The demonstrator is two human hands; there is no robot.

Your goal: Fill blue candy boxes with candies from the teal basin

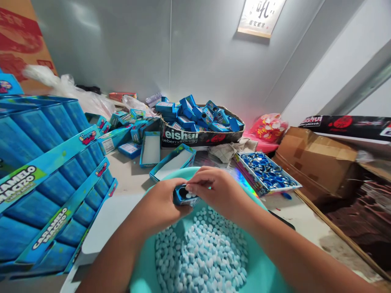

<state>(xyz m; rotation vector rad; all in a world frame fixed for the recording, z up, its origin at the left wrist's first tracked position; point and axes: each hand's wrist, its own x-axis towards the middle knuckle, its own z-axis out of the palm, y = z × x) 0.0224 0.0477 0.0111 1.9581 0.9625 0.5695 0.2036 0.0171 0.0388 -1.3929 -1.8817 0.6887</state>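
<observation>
My left hand (171, 197) is wrapped round a small blue box (183, 198), its dark round opening facing up. At that opening, the thumb and fingers of my right hand (210, 185) are pinched together, with a few pale candies (190, 195) at the fingertips. Both hands are over a turquoise basin (143, 252). Inside the basin lies a heap of small round white and pale blue candies (210, 252). The lower part of the small box is hidden by my left fingers.
Blue display trays (61, 179) are stacked at left. Behind the basin, a black carton (201, 139) holds many small blue boxes. Blue caps fill a shallow box (265, 171) at right, near a brown carton (317, 158). Open blue trays (150, 150) lie near the basin's far rim.
</observation>
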